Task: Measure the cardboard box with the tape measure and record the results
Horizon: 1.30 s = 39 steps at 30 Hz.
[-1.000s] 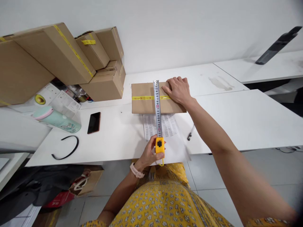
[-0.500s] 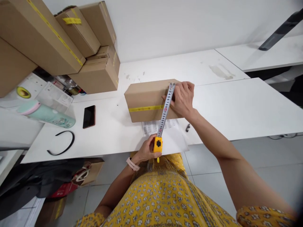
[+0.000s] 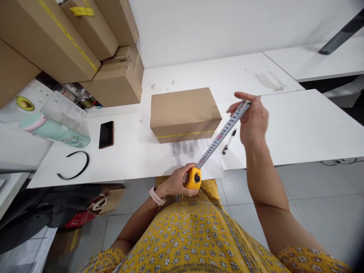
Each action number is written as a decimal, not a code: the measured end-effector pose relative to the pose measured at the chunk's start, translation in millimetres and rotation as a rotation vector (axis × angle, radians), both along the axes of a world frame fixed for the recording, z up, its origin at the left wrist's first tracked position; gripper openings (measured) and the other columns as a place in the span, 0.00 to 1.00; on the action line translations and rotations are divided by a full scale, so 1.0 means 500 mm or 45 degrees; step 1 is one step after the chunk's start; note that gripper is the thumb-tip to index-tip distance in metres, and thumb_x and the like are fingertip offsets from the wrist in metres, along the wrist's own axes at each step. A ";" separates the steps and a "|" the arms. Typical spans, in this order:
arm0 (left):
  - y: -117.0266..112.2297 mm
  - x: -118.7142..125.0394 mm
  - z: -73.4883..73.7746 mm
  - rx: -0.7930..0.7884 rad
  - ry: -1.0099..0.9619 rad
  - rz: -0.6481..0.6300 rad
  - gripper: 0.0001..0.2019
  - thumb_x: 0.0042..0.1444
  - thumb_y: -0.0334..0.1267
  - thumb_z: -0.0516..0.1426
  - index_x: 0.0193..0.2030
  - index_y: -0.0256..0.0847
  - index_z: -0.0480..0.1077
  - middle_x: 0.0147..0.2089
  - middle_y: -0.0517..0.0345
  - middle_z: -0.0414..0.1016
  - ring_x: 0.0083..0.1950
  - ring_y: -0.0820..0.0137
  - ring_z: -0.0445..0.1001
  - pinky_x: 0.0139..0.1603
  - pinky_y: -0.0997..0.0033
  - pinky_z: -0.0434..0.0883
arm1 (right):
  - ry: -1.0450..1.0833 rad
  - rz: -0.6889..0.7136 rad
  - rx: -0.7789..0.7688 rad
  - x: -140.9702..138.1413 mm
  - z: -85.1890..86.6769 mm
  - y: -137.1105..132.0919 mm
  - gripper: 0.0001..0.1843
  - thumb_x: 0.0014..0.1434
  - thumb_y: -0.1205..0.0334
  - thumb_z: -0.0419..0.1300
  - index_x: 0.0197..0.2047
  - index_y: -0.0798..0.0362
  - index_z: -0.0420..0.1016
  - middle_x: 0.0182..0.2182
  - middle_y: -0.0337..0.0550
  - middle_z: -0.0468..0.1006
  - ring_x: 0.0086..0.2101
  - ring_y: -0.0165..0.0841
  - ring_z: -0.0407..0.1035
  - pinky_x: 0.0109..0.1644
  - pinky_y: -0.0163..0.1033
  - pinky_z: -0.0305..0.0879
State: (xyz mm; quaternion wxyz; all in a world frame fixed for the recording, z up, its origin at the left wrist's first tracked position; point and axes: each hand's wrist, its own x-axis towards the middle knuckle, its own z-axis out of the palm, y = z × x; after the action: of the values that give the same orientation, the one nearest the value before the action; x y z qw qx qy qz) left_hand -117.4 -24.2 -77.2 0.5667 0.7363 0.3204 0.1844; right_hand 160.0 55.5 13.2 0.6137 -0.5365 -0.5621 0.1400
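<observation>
My left hand point(image 3: 179, 180) is closed around the yellow case of a tape measure point(image 3: 194, 178), near the table's front edge. The silver blade runs out up and to the right. At its far end my right hand point(image 3: 253, 119) grips the tip, with the index finger stretched out. A closed cardboard box point(image 3: 182, 108) with yellow tape along its front sits on the table, left of my right hand and touched by neither hand. Partly under the box lies a printed sheet point(image 3: 187, 149). A pen point(image 3: 229, 141) rests beneath the blade's right side.
Large cardboard boxes point(image 3: 113, 85) are stacked at the back left of the white table point(image 3: 127, 159). A phone point(image 3: 106, 134), a black headband point(image 3: 85, 167) and a mint bottle point(image 3: 57, 131) lie on the left. A dark cylinder point(image 3: 341, 34) stands at the far right.
My right hand has moved off the box to the right, taking the blade's tip with it. The box has settled flatter, its top now showing, and the pen has come into fuller view.
</observation>
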 end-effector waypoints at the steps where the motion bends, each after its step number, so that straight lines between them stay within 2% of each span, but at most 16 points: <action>1: -0.005 0.001 0.008 0.021 0.024 -0.025 0.40 0.45 0.48 0.71 0.64 0.43 0.65 0.51 0.51 0.74 0.46 0.60 0.73 0.48 0.59 0.73 | 0.121 0.003 0.048 0.008 0.012 -0.018 0.33 0.70 0.32 0.42 0.47 0.44 0.80 0.32 0.46 0.77 0.27 0.36 0.69 0.31 0.46 0.66; 3: -0.015 0.001 0.017 0.058 0.055 -0.044 0.41 0.45 0.49 0.70 0.65 0.42 0.65 0.52 0.50 0.75 0.46 0.59 0.74 0.48 0.59 0.74 | 0.316 -0.011 0.141 0.019 0.026 -0.062 0.25 0.64 0.32 0.55 0.34 0.43 0.79 0.28 0.44 0.74 0.21 0.33 0.62 0.25 0.46 0.60; 5: -0.022 -0.002 0.019 0.110 0.076 -0.063 0.41 0.45 0.50 0.70 0.66 0.43 0.66 0.53 0.49 0.76 0.47 0.58 0.75 0.50 0.57 0.74 | 0.411 0.037 0.141 0.030 0.029 -0.108 0.21 0.60 0.34 0.63 0.28 0.41 0.76 0.25 0.42 0.71 0.19 0.33 0.57 0.22 0.46 0.55; 9: -0.034 -0.011 0.014 0.168 0.118 -0.103 0.41 0.47 0.48 0.70 0.69 0.45 0.65 0.56 0.47 0.76 0.52 0.53 0.76 0.55 0.52 0.73 | 0.629 0.234 -0.109 0.056 0.003 -0.182 0.16 0.59 0.39 0.64 0.27 0.39 0.72 0.21 0.38 0.60 0.19 0.34 0.51 0.20 0.43 0.44; 12: -0.040 -0.016 0.011 0.124 0.151 -0.031 0.47 0.49 0.47 0.70 0.74 0.47 0.58 0.61 0.44 0.73 0.56 0.51 0.75 0.58 0.49 0.72 | 0.763 0.289 -0.282 0.060 -0.046 -0.217 0.17 0.57 0.42 0.66 0.25 0.42 0.70 0.20 0.38 0.58 0.21 0.33 0.49 0.20 0.40 0.40; 14: -0.041 -0.016 0.011 0.101 0.150 0.022 0.53 0.48 0.47 0.72 0.77 0.48 0.50 0.63 0.42 0.70 0.58 0.50 0.74 0.60 0.47 0.71 | 0.848 0.372 -0.434 0.043 -0.088 -0.234 0.19 0.55 0.43 0.68 0.24 0.45 0.70 0.19 0.37 0.59 0.20 0.31 0.50 0.20 0.38 0.41; 16: -0.038 -0.012 0.015 0.109 0.136 0.041 0.57 0.47 0.47 0.72 0.78 0.50 0.44 0.63 0.43 0.68 0.59 0.51 0.74 0.61 0.46 0.71 | 0.865 0.506 -0.634 0.010 -0.126 -0.245 0.21 0.56 0.42 0.68 0.25 0.47 0.70 0.19 0.36 0.62 0.20 0.29 0.52 0.21 0.37 0.47; 19: -0.031 -0.003 0.025 0.165 0.148 0.038 0.58 0.47 0.45 0.73 0.78 0.51 0.42 0.62 0.45 0.69 0.58 0.52 0.75 0.60 0.47 0.72 | 0.548 0.663 -0.877 -0.034 -0.168 -0.246 0.22 0.61 0.40 0.64 0.29 0.49 0.73 0.23 0.38 0.71 0.24 0.29 0.60 0.29 0.39 0.59; 21: -0.025 0.003 0.030 0.237 0.206 0.091 0.57 0.48 0.45 0.72 0.78 0.51 0.42 0.61 0.46 0.70 0.58 0.53 0.75 0.59 0.48 0.73 | 0.224 0.502 -0.906 -0.037 -0.188 -0.229 0.22 0.63 0.38 0.61 0.33 0.50 0.74 0.28 0.41 0.75 0.28 0.32 0.65 0.34 0.40 0.61; 25: 0.000 0.010 0.025 0.533 0.389 0.352 0.50 0.52 0.41 0.69 0.76 0.50 0.46 0.59 0.47 0.72 0.57 0.53 0.75 0.59 0.48 0.73 | -0.186 -0.369 -0.931 0.018 -0.224 -0.153 0.22 0.64 0.38 0.55 0.35 0.50 0.69 0.29 0.44 0.76 0.31 0.37 0.67 0.40 0.44 0.62; 27: 0.019 0.010 0.014 0.683 0.515 0.477 0.45 0.54 0.38 0.67 0.75 0.48 0.49 0.58 0.47 0.73 0.57 0.53 0.75 0.60 0.47 0.73 | -0.338 -0.586 -1.024 0.051 -0.240 -0.111 0.22 0.64 0.39 0.56 0.43 0.50 0.69 0.32 0.47 0.78 0.34 0.42 0.70 0.43 0.47 0.63; 30: 0.049 0.007 -0.006 0.811 0.718 0.581 0.40 0.55 0.34 0.66 0.73 0.44 0.55 0.59 0.44 0.73 0.58 0.51 0.75 0.61 0.45 0.72 | -0.555 -0.575 -1.109 0.075 -0.255 -0.067 0.25 0.63 0.43 0.59 0.53 0.53 0.69 0.39 0.55 0.81 0.38 0.48 0.73 0.46 0.50 0.65; 32: 0.063 0.003 -0.017 0.868 0.811 0.598 0.36 0.56 0.33 0.64 0.71 0.41 0.58 0.59 0.42 0.74 0.59 0.49 0.74 0.61 0.43 0.72 | -0.657 -0.510 -1.102 0.079 -0.261 -0.055 0.22 0.65 0.51 0.57 0.57 0.54 0.69 0.42 0.59 0.81 0.40 0.48 0.74 0.47 0.51 0.66; 34: 0.067 0.004 -0.025 0.960 0.820 0.613 0.32 0.58 0.32 0.62 0.69 0.38 0.60 0.61 0.39 0.73 0.60 0.47 0.72 0.62 0.41 0.71 | -0.665 -0.476 -1.047 0.082 -0.264 -0.056 0.19 0.65 0.59 0.54 0.57 0.55 0.72 0.41 0.58 0.82 0.41 0.48 0.75 0.48 0.51 0.67; 36: 0.059 0.015 -0.032 1.083 0.725 0.626 0.28 0.61 0.33 0.59 0.68 0.36 0.61 0.64 0.37 0.71 0.65 0.47 0.70 0.67 0.39 0.68 | -0.509 -0.444 -0.941 0.090 -0.266 -0.069 0.19 0.63 0.61 0.52 0.53 0.56 0.76 0.35 0.55 0.82 0.39 0.46 0.76 0.48 0.52 0.68; 39: 0.032 0.056 -0.049 1.189 0.501 0.468 0.24 0.67 0.34 0.54 0.69 0.35 0.61 0.65 0.40 0.72 0.69 0.53 0.68 0.73 0.44 0.64 | 0.062 -0.303 -0.711 0.105 -0.259 -0.107 0.18 0.62 0.58 0.53 0.48 0.55 0.80 0.29 0.47 0.81 0.34 0.41 0.77 0.46 0.51 0.73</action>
State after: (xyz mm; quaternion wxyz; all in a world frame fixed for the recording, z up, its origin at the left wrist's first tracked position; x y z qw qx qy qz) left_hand -89.5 -8.1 -101.6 0.0668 0.8624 0.4280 0.2618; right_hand 212.3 2.0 -116.4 0.4678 -0.7431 -0.4202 0.2290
